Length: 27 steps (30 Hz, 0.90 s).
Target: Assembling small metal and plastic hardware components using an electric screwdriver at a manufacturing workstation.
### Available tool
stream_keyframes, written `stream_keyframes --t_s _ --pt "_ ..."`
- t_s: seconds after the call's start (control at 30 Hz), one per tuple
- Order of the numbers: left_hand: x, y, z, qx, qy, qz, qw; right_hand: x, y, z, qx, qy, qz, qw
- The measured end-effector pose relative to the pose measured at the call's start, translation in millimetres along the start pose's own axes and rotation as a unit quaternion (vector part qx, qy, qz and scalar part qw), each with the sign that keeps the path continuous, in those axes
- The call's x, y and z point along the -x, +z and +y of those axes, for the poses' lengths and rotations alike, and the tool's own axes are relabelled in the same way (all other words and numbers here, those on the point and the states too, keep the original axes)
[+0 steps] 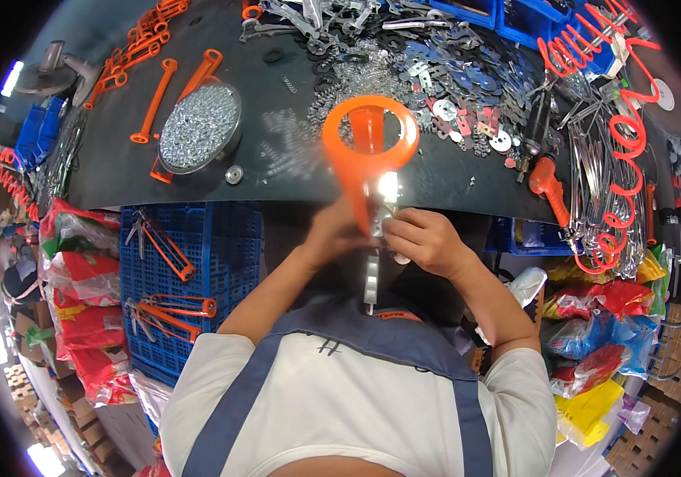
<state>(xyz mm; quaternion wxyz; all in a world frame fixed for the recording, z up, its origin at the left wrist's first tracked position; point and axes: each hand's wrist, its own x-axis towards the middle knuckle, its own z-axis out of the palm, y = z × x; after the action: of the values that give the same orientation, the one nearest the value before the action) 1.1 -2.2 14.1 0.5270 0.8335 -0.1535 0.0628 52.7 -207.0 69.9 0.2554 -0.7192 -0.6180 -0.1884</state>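
Observation:
An orange caulking gun frame point(412, 137) stands up in front of my body, its big ring toward the bench. Silver metal parts point(371, 278) run from its lower end toward my apron. My left hand point(336, 232), smeared by motion, is closed around the lower end of the frame. At the other side my right hand point(430, 242) pinches at the silver end with bent fingers. A small shiny piece shows under these fingers; its exact kind is hidden.
On the dark bench point(277, 187) stand a bowl of small metal parts point(200, 127), loose springs point(368, 75), plates point(468, 79) and orange frames point(153, 103). An orange-handled power tool point(547, 191) lies right, near red coiled hose point(627, 135) and metal rods point(595, 171). Blue crates point(233, 238) stand below.

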Motion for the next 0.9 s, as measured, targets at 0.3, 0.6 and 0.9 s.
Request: stream_keyframes --t_s 0.3,0.6,0.9 --pt "3 -1 -7 -0.065 0.117 0.005 0.991 -4 2 -23 -0.044 0.102 -0.011 0.994" --pt "7 3 -7 -0.048 0.113 0.026 0.992 5 16 -27 -0.084 0.182 0.088 0.976" --pt "8 -39 4 -0.078 0.151 0.12 0.978 9 17 -29 -0.058 0.186 0.093 0.976"
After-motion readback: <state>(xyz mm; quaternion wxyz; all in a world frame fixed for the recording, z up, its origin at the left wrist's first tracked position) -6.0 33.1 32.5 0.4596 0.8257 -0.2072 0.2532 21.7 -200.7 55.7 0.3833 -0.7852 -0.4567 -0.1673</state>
